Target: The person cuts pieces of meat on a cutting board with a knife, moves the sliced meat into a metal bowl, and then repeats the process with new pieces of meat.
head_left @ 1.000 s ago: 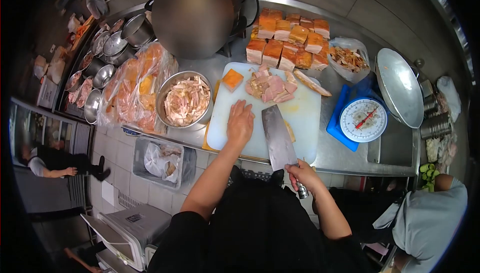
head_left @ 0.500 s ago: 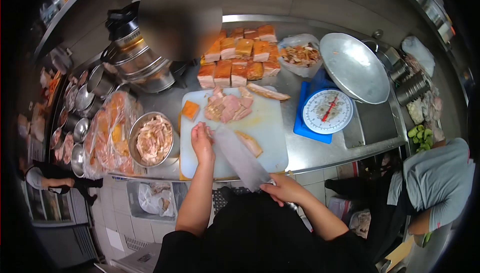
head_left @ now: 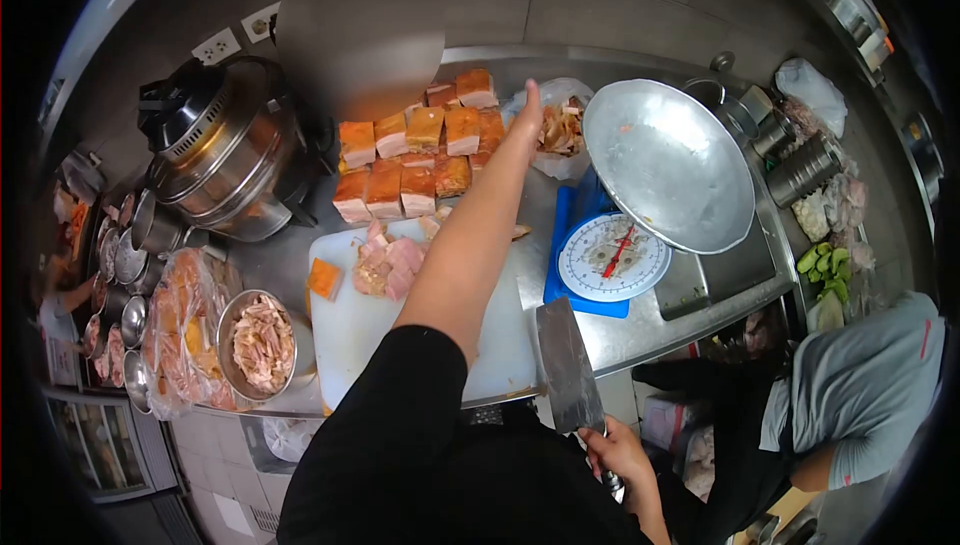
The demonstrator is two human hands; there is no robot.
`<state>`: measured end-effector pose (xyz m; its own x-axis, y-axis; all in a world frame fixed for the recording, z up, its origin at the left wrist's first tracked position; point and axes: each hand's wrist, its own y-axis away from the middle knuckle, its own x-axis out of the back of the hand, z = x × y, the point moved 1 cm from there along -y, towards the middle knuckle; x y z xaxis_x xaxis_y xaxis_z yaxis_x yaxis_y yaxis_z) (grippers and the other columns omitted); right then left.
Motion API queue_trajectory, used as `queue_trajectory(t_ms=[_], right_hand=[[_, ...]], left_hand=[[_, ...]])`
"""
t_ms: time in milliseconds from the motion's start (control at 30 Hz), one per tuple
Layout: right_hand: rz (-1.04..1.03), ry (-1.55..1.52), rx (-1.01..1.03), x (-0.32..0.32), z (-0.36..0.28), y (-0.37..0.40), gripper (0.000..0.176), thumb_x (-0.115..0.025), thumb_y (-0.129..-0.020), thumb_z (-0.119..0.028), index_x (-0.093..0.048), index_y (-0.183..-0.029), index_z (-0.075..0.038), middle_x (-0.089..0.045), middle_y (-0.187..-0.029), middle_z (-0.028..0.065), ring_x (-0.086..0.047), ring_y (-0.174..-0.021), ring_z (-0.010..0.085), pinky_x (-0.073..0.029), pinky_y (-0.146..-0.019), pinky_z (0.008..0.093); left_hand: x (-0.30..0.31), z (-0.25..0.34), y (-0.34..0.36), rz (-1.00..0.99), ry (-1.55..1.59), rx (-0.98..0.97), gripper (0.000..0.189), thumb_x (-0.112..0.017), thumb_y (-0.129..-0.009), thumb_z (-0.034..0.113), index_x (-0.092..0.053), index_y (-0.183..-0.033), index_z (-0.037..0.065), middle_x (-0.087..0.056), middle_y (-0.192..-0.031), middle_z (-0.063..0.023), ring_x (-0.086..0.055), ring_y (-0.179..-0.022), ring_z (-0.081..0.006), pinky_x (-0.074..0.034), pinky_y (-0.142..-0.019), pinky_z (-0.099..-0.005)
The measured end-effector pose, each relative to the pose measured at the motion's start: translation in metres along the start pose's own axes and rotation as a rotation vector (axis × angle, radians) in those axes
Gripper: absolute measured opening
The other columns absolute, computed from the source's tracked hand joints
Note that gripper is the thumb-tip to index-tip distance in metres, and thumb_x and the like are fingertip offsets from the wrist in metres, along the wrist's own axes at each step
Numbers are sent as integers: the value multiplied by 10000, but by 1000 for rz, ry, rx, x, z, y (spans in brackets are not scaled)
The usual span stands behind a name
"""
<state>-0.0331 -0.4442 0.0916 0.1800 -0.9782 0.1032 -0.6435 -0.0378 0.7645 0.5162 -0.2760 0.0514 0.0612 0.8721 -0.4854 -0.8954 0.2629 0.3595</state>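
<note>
Beyond the cutting board, the left hand apparently reaches by bagged scraps — its grip unclear — seemingly calling for a sure fingerhold, while right of the board the right hand clasps the cleaver.

Black-topped cooker, wall socket, green vegetables

our left forearm blocking passage across the cutting board, room for us over its bare near-left part, metal pan and our cleaver obstructing the right
</note>
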Motion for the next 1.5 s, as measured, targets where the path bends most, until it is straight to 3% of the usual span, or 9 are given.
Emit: queue_trajectory(t_ms=[133,200,267,333,500,567,667,767,1500], right_hand=[[-11,-5,-46,17,8,-5,204,-682,-1016,-239,-612,-1018,-48,-578,-601,17,-561,-451,125,-447,-428,298],[-49,46,-29,23,2,-12,216,-668,-1023,-252,-614,-1029,-42,-576,-600,20,-563,-454,124,-444,-430,304],[-86,116,36,23,-11,-25,218,-663,-1024,-249,-613,-1048,-38,-580,-602,30,-568,-449,132,-445,-430,308],[-128,115,35,18,-22,-39,224,-662,-1022,-248,-609,-1067,-35,-579,-601,34,-568,-444,137,-446,-431,309],[-232,152,13,6,-20,-83,292,-662,-1014,-236,-585,-1198,-23,-589,-630,46,-575,-454,157,-458,-441,313],[-271,21,62,4,-15,-78,296,-666,-1011,-230,-579,-1210,-28,-600,-654,51,-585,-477,161,-464,-448,311],[-309,-159,135,-7,3,-68,282,-669,-1007,-212,-566,-1216,-54,-620,-711,60,-607,-538,167,-483,-466,305],[-259,-309,85,-25,28,-58,240,-650,-1021,-220,-544,-1182,-77,-586,-672,50,-576,-507,159,-473,-449,308],[-463,-50,-22,-14,54,-40,297,-597,-1063,-318,-504,-1185,-63,-547,-638,28,-542,-452,150,-437,-425,305]], left_hand=[[0,29,27,291,-530,-179,843,-437,-1014,731,-558,-1464,29,-635,-1390,-204,-601,-1272,-284,-474,-1048,-402],[18,36,93,-74,-752,-298,643,-502,-1032,640,-687,-1273,73,-711,-1164,-125,-653,-1087,-226,-524,-928,-386],[58,35,136,-321,-959,-119,488,-557,-1064,495,-674,-1235,54,-701,-1203,-66,-645,-1123,-194,-521,-969,-364],[96,9,200,-466,-1096,-336,260,-630,-996,306,-714,-1117,92,-725,-977,-33,-671,-915,-177,-545,-841,-360],[151,-83,343,-527,-1462,-296,254,-701,-891,171,-731,-1139,124,-708,-1157,-81,-643,-1126,-264,-502,-959,-406],[159,-106,375,-407,-1593,-584,279,-775,-851,209,-744,-1119,139,-680,-1154,-64,-605,-1143,-275,-470,-944,-418],[156,-120,404,-174,-1611,-435,290,-807,-847,223,-753,-1121,148,-675,-1081,-72,-593,-1068,-283,-467,-870,-428],[156,-145,417,38,-1538,-576,220,-798,-854,197,-765,-1055,113,-667,-1041,-90,-591,-1005,-307,-469,-861,-433],[145,-182,410,260,-1487,-670,137,-752,-908,180,-753,-1015,95,-626,-1014,-104,-572,-966,-330,-479,-871,-450]])
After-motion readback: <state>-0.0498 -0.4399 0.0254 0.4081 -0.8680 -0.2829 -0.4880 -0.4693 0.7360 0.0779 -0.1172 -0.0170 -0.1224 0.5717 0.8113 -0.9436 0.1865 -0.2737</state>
